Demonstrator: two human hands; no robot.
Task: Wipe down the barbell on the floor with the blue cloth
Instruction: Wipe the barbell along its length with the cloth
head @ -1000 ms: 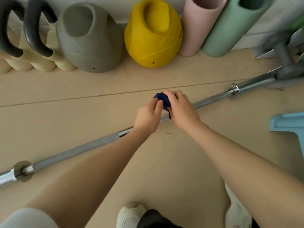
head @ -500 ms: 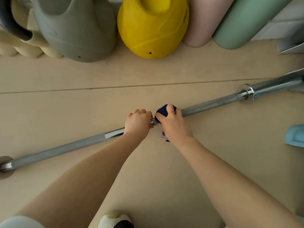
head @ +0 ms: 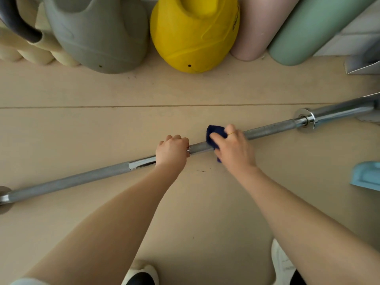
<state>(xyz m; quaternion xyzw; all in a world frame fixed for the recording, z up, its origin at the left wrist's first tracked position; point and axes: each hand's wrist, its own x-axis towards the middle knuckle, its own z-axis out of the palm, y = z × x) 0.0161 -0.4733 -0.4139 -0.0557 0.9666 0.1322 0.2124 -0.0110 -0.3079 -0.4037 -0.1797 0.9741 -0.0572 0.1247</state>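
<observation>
Barbell, long steel shaft point(head: 86, 177), on floor: wiping barely begun mid-shaft. Right hand point(head: 232, 149) clamps dark blue cloth point(head: 213, 134) around bar; left hand point(head: 171, 150) grips bare shaft beside it. Both ends unwiped, by my judgement.

cloth point(head: 213, 133) navy | barbell point(head: 86, 176) silver-grey | kettlebell point(head: 193, 36) yellow | floor point(head: 185, 212) beige

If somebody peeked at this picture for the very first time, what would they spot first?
Probably the long silver barbell lying slantwise across the floor, with the left hand gripping its middle and the right hand holding the dark blue cloth around it just beside. Next, the bright yellow kettlebell at the top, standing between a grey kettlebell and a pink roll.
</observation>
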